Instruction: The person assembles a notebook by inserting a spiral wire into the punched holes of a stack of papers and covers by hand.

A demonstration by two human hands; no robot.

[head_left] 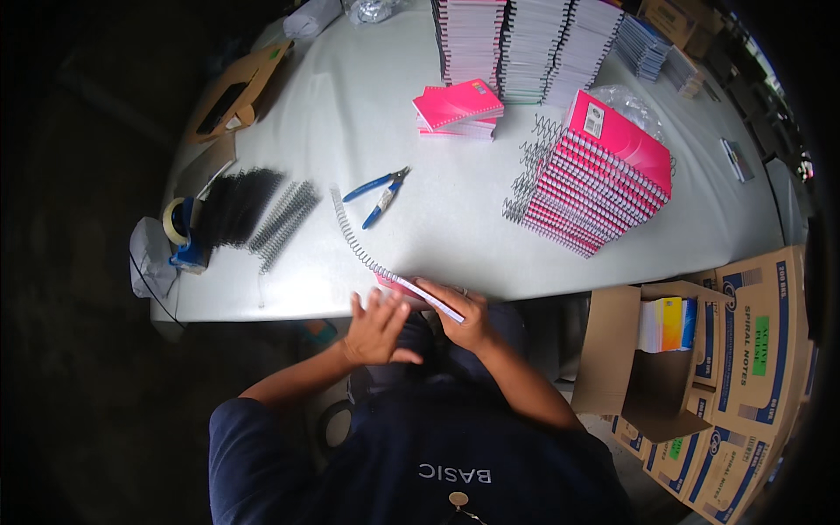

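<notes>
Close to the table's near edge, my right hand (pixel 468 317) grips a small pink notebook (pixel 433 299) with its spine side up. A long wire spiral coil (pixel 352 236) runs from the notebook's spine, curving away to the far left over the table. My left hand (pixel 381 328) is beside the notebook, fingers spread, with nothing visible in it. Blue-handled cutting pliers (pixel 378 196) lie with jaws apart beyond the coil. To the right rises a stack of pink spiral notebooks (pixel 604 179), loose coil ends sticking out on its left.
Dark coils (pixel 236 206) and grey coils (pixel 287 219) lie at left, near a blue tape dispenser (pixel 189 249). Pink unbound books (pixel 459 107) sit before tall paper stacks (pixel 529 48). An opened carton (pixel 604 359) holding notebooks stands at lower right among other cartons (pixel 766 289).
</notes>
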